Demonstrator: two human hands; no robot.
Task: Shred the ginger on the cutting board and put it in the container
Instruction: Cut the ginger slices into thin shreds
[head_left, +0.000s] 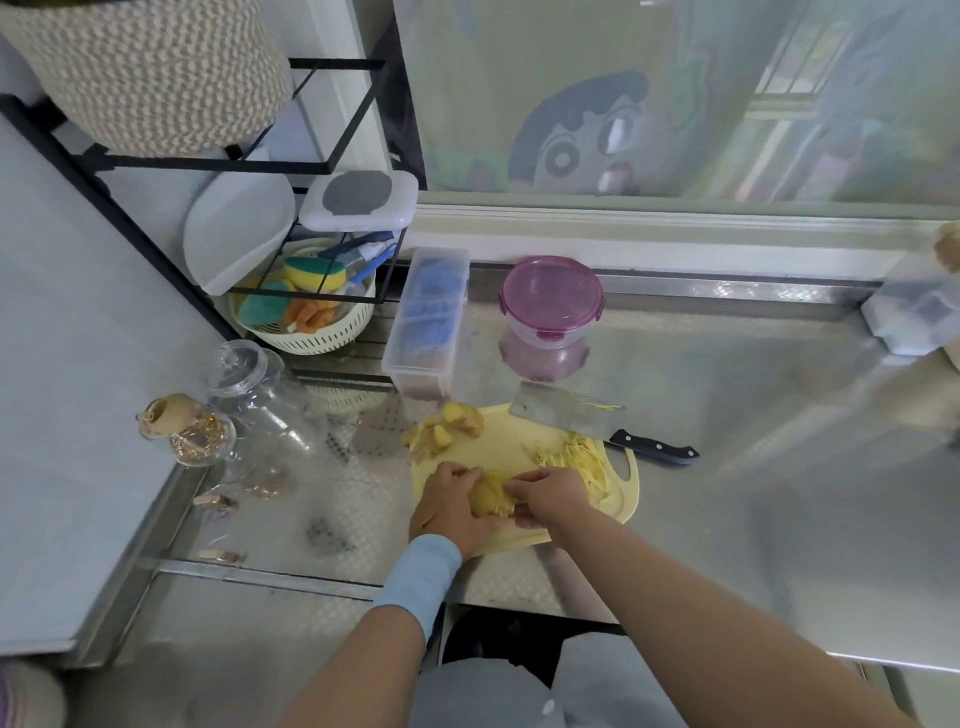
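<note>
A clump of pale yellow ginger shreds (491, 496) sits on the near part of the pale yellow plastic cutting board (519, 447). It is cupped between the left hand (447, 512) and right hand (553, 496), whose fingers curl round it. Loose shreds (571, 460) lie just beyond the right hand, ginger chunks (449, 428) beyond the left. A steel cleaver (561, 410) rests across the board's far edge. The round purple-lidded container (550, 299) stands farther out. Bare steel counter (753, 493) opens rightward.

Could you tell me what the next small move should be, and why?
Probably lift the heap of yellow ginger shreds toward the round purple-lidded plastic container: left hand and right hand cup it on the pale yellow cutting board, though the lid looks shut.
</note>
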